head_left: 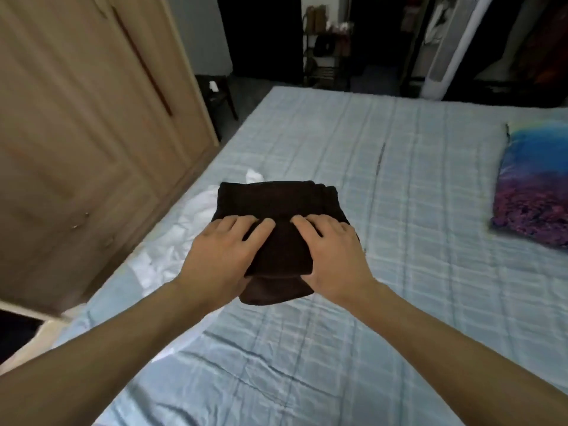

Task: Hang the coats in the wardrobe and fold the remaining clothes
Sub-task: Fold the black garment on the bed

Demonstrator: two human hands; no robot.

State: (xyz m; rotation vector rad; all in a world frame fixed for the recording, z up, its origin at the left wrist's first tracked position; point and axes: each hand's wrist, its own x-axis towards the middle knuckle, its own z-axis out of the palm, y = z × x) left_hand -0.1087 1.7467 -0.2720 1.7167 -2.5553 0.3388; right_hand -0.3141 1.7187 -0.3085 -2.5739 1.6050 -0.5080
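Two hands, left (226,252) and right (333,253), gripping folded dark garment (276,207) on bed (399,210)

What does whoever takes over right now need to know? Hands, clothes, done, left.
Left hand: fingers on top of the folded dark brown garment, thumb seemingly tucked under its near-left edge.
Right hand: the same on the near-right edge.
Garment: folded into a compact bundle, on the light blue checked bedspread, near the bed's left side.
White garment: crumpled and unfolded on the bedspread, left of the brown one, partly under it.
Wardrobe: on the left; the doors in view look closed.
Done: brown garment nearly folded.
Left: fold the white garment. No coats in view, so hanging cannot be judged.
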